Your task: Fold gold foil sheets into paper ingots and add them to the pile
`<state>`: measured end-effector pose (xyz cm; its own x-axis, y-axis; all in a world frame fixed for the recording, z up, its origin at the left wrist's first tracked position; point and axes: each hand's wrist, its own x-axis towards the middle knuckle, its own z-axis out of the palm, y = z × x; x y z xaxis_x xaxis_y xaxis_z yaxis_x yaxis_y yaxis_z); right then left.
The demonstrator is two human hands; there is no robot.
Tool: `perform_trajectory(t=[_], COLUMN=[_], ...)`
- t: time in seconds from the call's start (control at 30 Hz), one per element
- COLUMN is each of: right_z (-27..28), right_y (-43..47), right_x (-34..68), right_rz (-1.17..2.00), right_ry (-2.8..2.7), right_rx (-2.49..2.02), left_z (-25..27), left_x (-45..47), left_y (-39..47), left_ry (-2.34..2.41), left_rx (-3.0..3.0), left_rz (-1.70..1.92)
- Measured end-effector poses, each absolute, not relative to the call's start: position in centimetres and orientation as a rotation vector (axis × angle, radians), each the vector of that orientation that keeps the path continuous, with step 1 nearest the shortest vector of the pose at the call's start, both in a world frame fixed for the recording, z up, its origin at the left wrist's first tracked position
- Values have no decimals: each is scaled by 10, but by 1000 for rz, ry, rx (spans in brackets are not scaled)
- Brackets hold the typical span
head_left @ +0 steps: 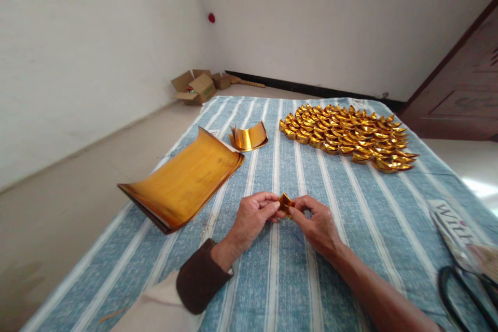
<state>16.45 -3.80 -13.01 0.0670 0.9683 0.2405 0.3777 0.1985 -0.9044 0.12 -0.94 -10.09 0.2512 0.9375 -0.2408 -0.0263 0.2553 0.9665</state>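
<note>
Closest to us, a pale sleeve point(155, 301) with a dark cuff point(203, 276) on the left and a bare forearm point(375, 282) on the right, one pair of scissors point(442, 286) at the lower right edge. Up to the hands, just below centre: left hand point(252, 215) and right hand point(319, 223), fingers nearly closed, both pinching one small folded gold piece point(286, 204) between them. It looks feather-light, thin, slick-faced and ready to crease; I'd say pinch it by edges and corners, because a hard squeeze could crush it.

Outward over the striped cloth point(273, 270) on the bench! Left of centre, one large stack of gold sheets point(187, 181), curling; above it, one smaller curved stack point(249, 137). Upper right, a glittering crowd of finished-looking gold shapes point(342, 135), dozens, too overlapped for an exact count. Beyond, on the floor, two cardboard boxes point(203, 88).
</note>
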Motion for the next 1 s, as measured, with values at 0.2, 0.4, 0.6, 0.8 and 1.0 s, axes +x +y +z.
perform_trajectory(t=[0.2, 0.4, 0.6, 0.8, 1.0], right_z=[-130, -130, -133, -138, -138], right_y=[-38, -38, -37, -36, -37], right_x=[164, 165, 165, 165, 165], right_rz=[764, 755, 736, 712, 715], right_ry=[-1458, -1485, -1569, -1611, -1662], right_rx=[-1357, -1335, -1221, -1162, -1152], left_z=[-99, -100, -103, -102, -102], left_x=[2, 2, 1, 1, 2], left_y=[-10, -10, -10, -9, -9], left_ry=[1079, 1071, 1073, 1073, 1052], left_rx=[1085, 1102, 1120, 1117, 1088], left_rz=[863, 850, 851, 853, 853])
